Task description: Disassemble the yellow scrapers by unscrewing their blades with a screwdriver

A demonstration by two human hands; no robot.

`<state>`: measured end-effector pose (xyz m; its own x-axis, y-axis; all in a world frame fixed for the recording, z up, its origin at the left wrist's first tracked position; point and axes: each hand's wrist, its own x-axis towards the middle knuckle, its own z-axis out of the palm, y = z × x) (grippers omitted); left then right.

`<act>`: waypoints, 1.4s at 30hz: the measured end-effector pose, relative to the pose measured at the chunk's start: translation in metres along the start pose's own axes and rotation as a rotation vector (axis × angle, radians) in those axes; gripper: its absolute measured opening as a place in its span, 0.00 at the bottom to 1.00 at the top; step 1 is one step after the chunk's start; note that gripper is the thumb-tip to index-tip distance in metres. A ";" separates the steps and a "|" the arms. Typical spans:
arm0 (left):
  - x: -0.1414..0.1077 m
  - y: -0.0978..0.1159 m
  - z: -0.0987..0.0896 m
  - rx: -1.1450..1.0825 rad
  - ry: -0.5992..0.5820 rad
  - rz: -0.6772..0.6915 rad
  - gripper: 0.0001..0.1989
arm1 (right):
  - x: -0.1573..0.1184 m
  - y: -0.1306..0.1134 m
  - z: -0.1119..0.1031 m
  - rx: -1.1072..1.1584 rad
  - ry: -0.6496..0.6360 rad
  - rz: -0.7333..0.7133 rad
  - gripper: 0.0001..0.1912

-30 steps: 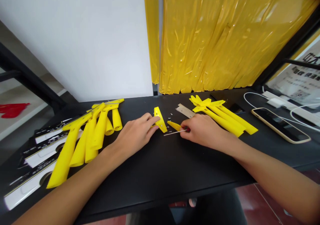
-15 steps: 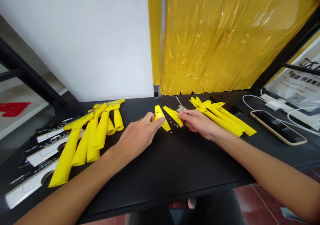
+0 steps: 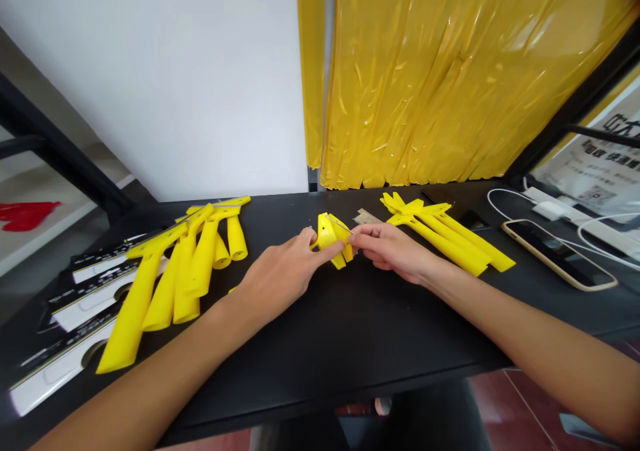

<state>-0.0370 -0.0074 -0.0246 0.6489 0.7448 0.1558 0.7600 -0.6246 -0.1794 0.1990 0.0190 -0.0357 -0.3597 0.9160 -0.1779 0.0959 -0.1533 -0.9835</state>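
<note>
Yellow pieces point(image 3: 327, 232) at centre: smooth plastic, slight gloss. Thin rod point(image 3: 340, 223) across them: bright, looks metal. Handles point(image 3: 204, 257), left of frame: plastic, near matt. Surface point(image 3: 310, 357): black, smooth, low sheen. Sheeting point(image 3: 425, 84), upper right: glossy film, wrinkled. Panel point(image 3: 200, 84), upper left: smooth, matt white. Phone screen point(image 3: 560, 251), right: glossy, glass-like.

Two hands point(image 3: 280, 267) — two yellow pieces point(image 3: 326, 234) between them

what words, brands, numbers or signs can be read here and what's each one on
"大": white sheet, top line; neighbouring characters unclear
"回收 快": same sheet, second line; the rest blurred
Sheet's small print and square code: too small to read
Boxes: white print on black, too blurred to read
</note>
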 end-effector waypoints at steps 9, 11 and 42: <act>0.002 -0.008 -0.001 -0.319 0.186 -0.121 0.17 | -0.002 -0.002 0.005 -0.044 0.079 -0.087 0.06; 0.003 -0.010 -0.001 -0.375 0.212 -0.125 0.16 | -0.003 -0.003 0.005 -0.018 0.073 -0.079 0.08; 0.005 -0.009 -0.007 -0.565 0.176 -0.410 0.37 | -0.005 -0.006 0.003 0.023 -0.005 -0.062 0.10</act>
<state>-0.0408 0.0002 -0.0156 0.2676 0.9261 0.2659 0.8154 -0.3647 0.4495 0.1970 0.0142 -0.0289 -0.3690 0.9221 -0.1165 0.0518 -0.1048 -0.9931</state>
